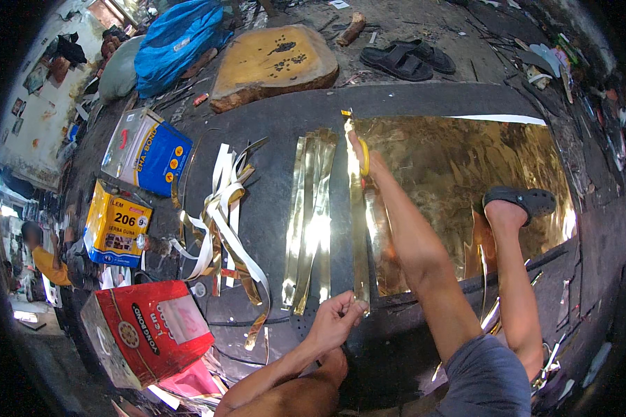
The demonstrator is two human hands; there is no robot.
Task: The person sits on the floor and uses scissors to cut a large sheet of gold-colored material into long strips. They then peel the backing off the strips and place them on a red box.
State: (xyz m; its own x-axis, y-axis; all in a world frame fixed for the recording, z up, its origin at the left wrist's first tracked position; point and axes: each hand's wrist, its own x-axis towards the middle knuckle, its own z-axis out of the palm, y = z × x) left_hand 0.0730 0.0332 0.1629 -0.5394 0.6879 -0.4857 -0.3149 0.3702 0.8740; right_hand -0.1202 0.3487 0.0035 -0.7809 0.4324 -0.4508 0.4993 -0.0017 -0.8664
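A long gold strip (358, 236) lies lengthwise along the left edge of a shiny gold sheet (438, 160). My left hand (337, 318) is closed in a pinch on the strip's near end. My right arm reaches across the sheet, and my right hand (359, 147) is closed at the strip's far end, around what look like yellow-handled scissors (364, 160). Their blades are hidden by glare and the hand. Left of the strip, several cut gold strips (309, 215) lie side by side. My foot in a black clog (525, 203) rests on the sheet's right part.
Tangled white and gold offcuts (222, 215) lie farther left. Beside them stand a blue-and-white can (149, 149), a yellow can (118, 226) and a red can (149, 330). A wooden block (275, 62), black sandals (407, 59) and a blue sack (177, 45) are at the back.
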